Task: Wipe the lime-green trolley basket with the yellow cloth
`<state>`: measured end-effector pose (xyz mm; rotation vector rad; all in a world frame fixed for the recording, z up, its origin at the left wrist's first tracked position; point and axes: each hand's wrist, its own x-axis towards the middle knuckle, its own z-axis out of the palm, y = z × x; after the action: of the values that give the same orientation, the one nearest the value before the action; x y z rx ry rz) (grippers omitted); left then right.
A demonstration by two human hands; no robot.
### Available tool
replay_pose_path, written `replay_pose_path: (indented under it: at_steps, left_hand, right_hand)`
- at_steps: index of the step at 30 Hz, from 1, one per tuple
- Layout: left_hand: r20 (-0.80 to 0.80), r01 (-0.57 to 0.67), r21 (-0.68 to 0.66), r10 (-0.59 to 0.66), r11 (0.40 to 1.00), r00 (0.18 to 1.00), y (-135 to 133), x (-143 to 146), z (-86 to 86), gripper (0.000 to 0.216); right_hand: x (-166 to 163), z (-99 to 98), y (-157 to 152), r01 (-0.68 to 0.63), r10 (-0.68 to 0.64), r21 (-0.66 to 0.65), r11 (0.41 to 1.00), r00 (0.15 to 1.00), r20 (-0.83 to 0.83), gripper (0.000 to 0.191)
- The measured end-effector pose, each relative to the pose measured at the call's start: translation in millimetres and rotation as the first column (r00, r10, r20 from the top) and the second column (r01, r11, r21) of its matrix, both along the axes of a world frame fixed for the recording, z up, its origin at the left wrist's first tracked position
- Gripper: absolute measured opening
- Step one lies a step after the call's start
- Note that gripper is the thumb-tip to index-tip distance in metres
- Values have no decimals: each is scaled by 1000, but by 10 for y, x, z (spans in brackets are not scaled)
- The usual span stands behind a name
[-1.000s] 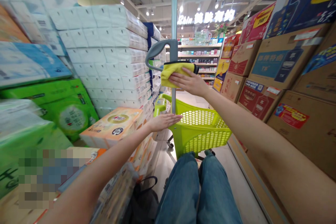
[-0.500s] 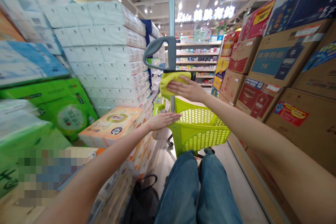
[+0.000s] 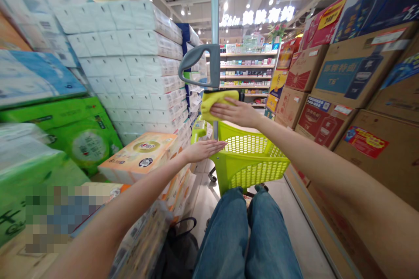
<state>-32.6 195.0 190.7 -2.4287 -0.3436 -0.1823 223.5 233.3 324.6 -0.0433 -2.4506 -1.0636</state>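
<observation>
A lime-green shopping basket cart (image 3: 252, 163) stands in the aisle in front of my knees, with a grey metal pole (image 3: 215, 17) and a grey handle (image 3: 199, 63) rising from its back. My right hand (image 3: 237, 112) presses a yellow cloth (image 3: 214, 101) against the pole just below the handle, fingers laid over the cloth. My left hand (image 3: 203, 150) is stretched out flat, palm down, fingers together, at the basket's near rim; I cannot tell whether it touches the rim.
Stacks of white, green and blue tissue packs (image 3: 131, 61) wall the left side, with an orange-and-white box (image 3: 139, 157) near my left arm. Cardboard cartons (image 3: 347, 83) are piled on the right. Shelves (image 3: 245, 74) stand at the aisle's far end. A dark bag (image 3: 178, 248) lies by my legs.
My right hand slid the yellow cloth down the pole from the handle's level to just below it. My left hand stayed in place.
</observation>
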Motion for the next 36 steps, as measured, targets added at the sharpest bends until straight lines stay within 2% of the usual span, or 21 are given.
replay_pose_path:
  at_steps: [2, 4, 6, 9, 11, 13, 15, 18, 20, 21, 23, 28, 31, 33, 36]
  left_hand:
    - [2, 3, -8, -3, 1000, 1000, -24, 2, 23, 63]
    - [5, 0, -19, 0, 1000, 1000, -30, 3, 24, 65]
    - [13, -8, -26, 8, 1000, 1000, -12, 1, 0, 66]
    - [21, -22, -32, 23, 999, 1000, 32, -7, -48, 65]
    - [20, -30, -40, 31, 999, 999, 46, -9, -58, 65]
    - [3, -45, -47, 45, 998, 999, 33, -6, -39, 65]
    - [-27, -63, -53, 62, 997, 998, 5, 0, -3, 65]
    - [-37, -59, -60, 57, 996, 998, -25, 7, 36, 66]
    - [-7, -29, -53, 28, 998, 1000, -22, 8, 35, 66]
    - [8, -13, -47, 14, 999, 1000, -15, 8, 27, 65]
    - [29, 4, -36, -3, 999, 1000, 5, 5, 4, 65]
    - [6, -19, -10, 19, 1000, 1000, 44, -11, -50, 62]
    - [-8, -38, -6, 38, 999, 999, 38, -18, -59, 59]
    - [1, -44, -17, 44, 999, 999, 22, -18, -50, 60]
    - [-3, -45, -42, 44, 998, 999, -6, -8, -17, 61]
  right_hand:
    - [-35, 200, 20, 29, -30, -13, 1000, 994, -104, 66]
    - [-69, 191, 16, 40, -43, -23, 999, 989, -141, 66]
    - [-82, -24, -11, 26, -28, -16, 1000, 994, -107, 64]
    - [-51, -468, -57, -38, 38, 15, 999, 999, 27, 60]
    - [-18, -625, -64, -67, 64, 23, 997, 993, 99, 59]
    - [0, -578, -48, -70, 68, 12, 997, 990, 123, 61]
    - [-9, -362, -20, -56, 57, -18, 998, 994, 92, 66]
    - [-57, 29, 24, -6, 2, -81, 997, 999, -46, 72]
    - [-95, 170, 41, 17, -28, -102, 995, 993, -111, 73]
    - [-112, 181, 44, 24, -37, -102, 994, 991, -130, 72]
    - [-134, 82, 38, 26, -39, -94, 995, 989, -143, 71]
    - [-107, -520, -7, -31, 26, -104, 994, 998, -55, 70]
    - [-64, -745, -12, -57, 57, -95, 994, 998, -5, 69]
    - [-38, -730, -3, -65, 68, -76, 995, 997, 25, 67]
    - [-11, -474, 20, -68, 74, -61, 996, 993, 96, 67]
